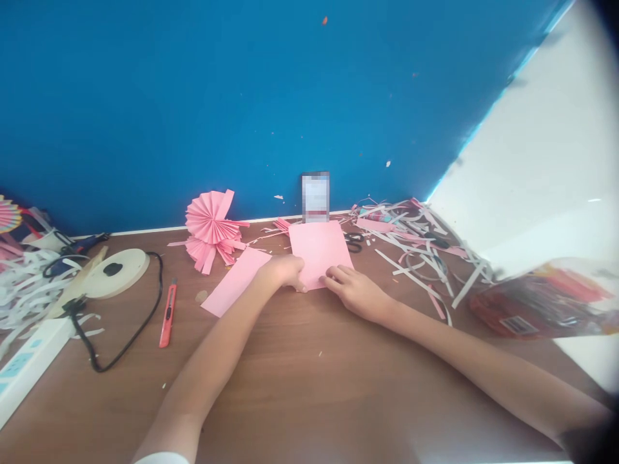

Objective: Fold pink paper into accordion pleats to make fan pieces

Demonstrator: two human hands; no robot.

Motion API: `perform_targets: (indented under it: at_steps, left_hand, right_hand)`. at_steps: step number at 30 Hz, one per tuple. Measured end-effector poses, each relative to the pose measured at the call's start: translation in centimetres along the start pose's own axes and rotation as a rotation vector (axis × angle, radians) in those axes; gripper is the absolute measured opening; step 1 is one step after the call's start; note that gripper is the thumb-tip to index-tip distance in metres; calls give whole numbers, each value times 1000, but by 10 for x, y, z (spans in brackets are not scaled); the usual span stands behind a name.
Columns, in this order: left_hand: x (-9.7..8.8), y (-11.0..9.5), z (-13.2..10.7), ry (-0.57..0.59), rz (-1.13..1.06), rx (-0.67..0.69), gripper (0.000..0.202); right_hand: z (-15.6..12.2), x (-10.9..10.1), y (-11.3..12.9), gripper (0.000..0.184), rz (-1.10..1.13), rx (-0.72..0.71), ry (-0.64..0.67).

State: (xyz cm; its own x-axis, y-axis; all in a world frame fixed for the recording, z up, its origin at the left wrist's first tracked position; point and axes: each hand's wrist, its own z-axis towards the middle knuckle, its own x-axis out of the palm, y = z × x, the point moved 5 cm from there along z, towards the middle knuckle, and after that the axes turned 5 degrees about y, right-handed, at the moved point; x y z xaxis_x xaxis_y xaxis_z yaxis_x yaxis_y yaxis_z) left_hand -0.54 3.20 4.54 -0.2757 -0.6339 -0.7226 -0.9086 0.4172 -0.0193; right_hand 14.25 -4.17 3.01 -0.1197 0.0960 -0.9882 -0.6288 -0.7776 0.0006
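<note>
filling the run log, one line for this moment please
left hand on pink paper near edge | right hand pressing same edge | second sheet alongside | knife untouched

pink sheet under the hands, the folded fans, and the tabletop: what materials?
Pink sheet: looks like thin matte paper, lying flat with crisp edges; both the left hand and right hand press on its near edge.
Pink fans: probably the same paper, sharply pleated.
Tabletop: brown woodgrain with a faint sheen, likely laminate or veneer; can't tell which.
</note>
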Motion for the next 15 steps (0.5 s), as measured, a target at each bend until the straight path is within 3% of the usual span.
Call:
perform_targets:
  at_steps: [9,15]
  left_hand:
    - [0,-7,-6,60,-90,11,25]
    - [-2,-12,-9,-4,-1,35,25]
  right_hand:
    - [0,3,11,31,39,-31,25]
    - [1,-2,18,35,-6,-31,22]
